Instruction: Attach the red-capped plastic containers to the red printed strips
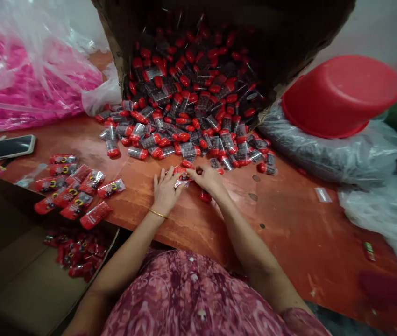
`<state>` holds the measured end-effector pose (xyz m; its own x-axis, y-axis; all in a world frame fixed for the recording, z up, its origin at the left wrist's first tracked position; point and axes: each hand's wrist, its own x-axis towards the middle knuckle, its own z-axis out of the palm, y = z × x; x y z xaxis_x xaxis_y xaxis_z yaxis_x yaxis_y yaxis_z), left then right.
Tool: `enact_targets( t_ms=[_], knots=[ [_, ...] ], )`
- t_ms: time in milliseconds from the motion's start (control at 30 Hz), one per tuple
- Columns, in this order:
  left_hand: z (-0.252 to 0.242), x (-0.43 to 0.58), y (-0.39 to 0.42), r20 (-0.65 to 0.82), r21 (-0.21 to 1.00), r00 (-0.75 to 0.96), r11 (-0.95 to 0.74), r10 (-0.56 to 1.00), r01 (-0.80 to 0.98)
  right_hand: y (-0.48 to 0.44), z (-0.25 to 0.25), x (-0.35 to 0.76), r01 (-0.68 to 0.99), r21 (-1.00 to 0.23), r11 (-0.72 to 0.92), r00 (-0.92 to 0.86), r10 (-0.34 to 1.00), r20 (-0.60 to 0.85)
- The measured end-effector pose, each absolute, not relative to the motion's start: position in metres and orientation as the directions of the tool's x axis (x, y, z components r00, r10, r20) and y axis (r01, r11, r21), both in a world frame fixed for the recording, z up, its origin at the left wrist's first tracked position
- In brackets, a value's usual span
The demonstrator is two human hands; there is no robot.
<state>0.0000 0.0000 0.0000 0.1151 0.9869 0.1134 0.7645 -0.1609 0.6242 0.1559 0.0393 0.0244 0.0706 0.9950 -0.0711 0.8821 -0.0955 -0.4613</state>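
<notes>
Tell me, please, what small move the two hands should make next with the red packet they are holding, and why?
Probably slide the red packet leftward to join the finished packets lying near the table edge. Both the left hand and the right hand pinch it flat on the table, and it looks like those. Whether it is fully closed is too blurred to tell.

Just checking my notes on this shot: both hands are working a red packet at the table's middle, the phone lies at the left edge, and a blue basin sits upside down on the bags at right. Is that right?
Not quite: in the head view the upturned basin is red, not blue. The rest holds: the left hand and right hand meet on a red packet, and the phone lies at the table's left edge.
</notes>
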Motion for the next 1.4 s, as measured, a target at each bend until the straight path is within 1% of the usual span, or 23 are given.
enact_targets(
  t_ms=[33, 100, 200, 300, 333, 400, 467, 533, 600, 667, 700, 767, 833, 900, 933, 1000, 1033, 1100, 1167, 1233, 1333, 1367, 1400],
  knots=[
    [-0.001, 0.000, 0.000, 0.115, 0.625, 0.117, -0.163, 0.987, 0.763, 0.042, 0.021, 0.155, 0.861, -0.498, -0.102, 0.069, 0.994, -0.084],
    [-0.004, 0.000, 0.001, 0.115, 0.637, 0.115, -0.162, 0.987, 0.753, 0.041, 0.015, 0.155, 0.799, -0.595, -0.088, 0.070, 0.996, -0.054],
    [-0.004, -0.001, 0.002, 0.138, 0.686, 0.061, -0.140, 0.989, 0.714, 0.030, 0.010, 0.160, 0.645, -0.764, 0.004, 0.093, 0.992, 0.083],
    [0.004, -0.001, -0.003, 0.214, 0.762, -0.081, -0.114, 0.974, 0.638, 0.014, 0.015, 0.160, 0.508, -0.855, 0.104, 0.184, 0.957, 0.225],
    [0.009, -0.001, -0.007, 0.210, 0.804, -0.114, -0.105, 0.971, 0.585, 0.009, 0.018, 0.158, 0.471, -0.873, 0.127, 0.212, 0.944, 0.252],
    [0.020, 0.001, -0.016, 0.105, 0.912, -0.104, -0.054, 0.989, 0.407, -0.002, 0.024, 0.151, 0.403, -0.901, 0.160, 0.248, 0.928, 0.276],
    [0.029, 0.006, -0.025, -0.054, 0.986, -0.016, 0.056, 0.998, 0.157, -0.013, 0.028, 0.141, 0.332, -0.928, 0.170, 0.276, 0.923, 0.268],
    [0.034, 0.013, -0.032, -0.150, 0.985, 0.003, 0.150, 0.989, -0.086, -0.024, 0.028, 0.130, 0.256, -0.954, 0.155, 0.301, 0.925, 0.232],
    [0.035, 0.021, -0.036, -0.214, 0.939, -0.048, 0.192, 0.976, -0.284, -0.033, 0.025, 0.120, 0.182, -0.975, 0.130, 0.320, 0.930, 0.184],
    [0.032, 0.024, -0.035, -0.253, 0.902, -0.087, 0.203, 0.963, -0.382, -0.037, 0.021, 0.114, 0.129, -0.986, 0.108, 0.340, 0.929, 0.147],
    [0.030, 0.024, -0.034, -0.252, 0.903, -0.093, 0.199, 0.963, -0.381, -0.037, 0.019, 0.113, 0.115, -0.988, 0.102, 0.346, 0.928, 0.136],
    [0.026, 0.019, -0.029, -0.204, 0.946, -0.097, 0.170, 0.974, -0.277, -0.033, 0.016, 0.115, 0.118, -0.988, 0.103, 0.346, 0.928, 0.139],
    [0.023, 0.011, -0.021, -0.162, 0.984, -0.089, 0.154, 0.983, -0.094, -0.025, 0.015, 0.121, 0.156, -0.979, 0.129, 0.341, 0.923, 0.176],
    [0.022, 0.004, -0.010, -0.136, 0.979, -0.071, 0.145, 0.988, 0.144, -0.016, 0.015, 0.130, 0.187, -0.971, 0.146, 0.358, 0.911, 0.206],
    [0.023, 0.002, -0.004, -0.119, 0.951, -0.057, 0.130, 0.991, 0.281, -0.012, 0.015, 0.134, 0.185, -0.973, 0.141, 0.374, 0.905, 0.202],
    [0.026, 0.001, 0.006, -0.078, 0.836, 0.000, 0.065, 0.997, 0.545, -0.005, 0.016, 0.140, 0.143, -0.984, 0.102, 0.407, 0.900, 0.153],
    [0.028, 0.002, 0.010, -0.058, 0.760, 0.049, 0.013, 0.997, 0.650, -0.003, 0.017, 0.142, 0.117, -0.990, 0.080, 0.417, 0.901, 0.122],
    [0.033, 0.007, 0.016, -0.035, 0.624, 0.136, -0.085, 0.990, 0.777, -0.002, 0.017, 0.144, 0.084, -0.995, 0.053, 0.419, 0.904, 0.083],
    [0.036, 0.013, 0.020, -0.006, 0.540, 0.171, -0.140, 0.985, 0.830, -0.004, 0.018, 0.144, 0.093, -0.994, 0.054, 0.426, 0.900, 0.088],
    [0.037, 0.016, 0.021, 0.071, 0.525, 0.140, -0.157, 0.988, 0.837, -0.006, 0.019, 0.144, 0.123, -0.991, 0.059, 0.448, 0.887, 0.109],
    [0.035, 0.014, 0.015, 0.281, 0.613, 0.033, -0.206, 0.959, 0.763, -0.007, 0.022, 0.144, 0.122, -0.991, 0.050, 0.490, 0.866, 0.104],
    [0.034, 0.012, 0.011, 0.336, 0.659, -0.006, -0.231, 0.942, 0.716, -0.007, 0.023, 0.143, 0.098, -0.994, 0.048, 0.497, 0.863, 0.091],
    [0.034, 0.011, 0.006, 0.354, 0.715, -0.033, -0.247, 0.935, 0.654, -0.007, 0.024, 0.143, 0.067, -0.997, 0.047, 0.501, 0.862, 0.074]
  ],
)
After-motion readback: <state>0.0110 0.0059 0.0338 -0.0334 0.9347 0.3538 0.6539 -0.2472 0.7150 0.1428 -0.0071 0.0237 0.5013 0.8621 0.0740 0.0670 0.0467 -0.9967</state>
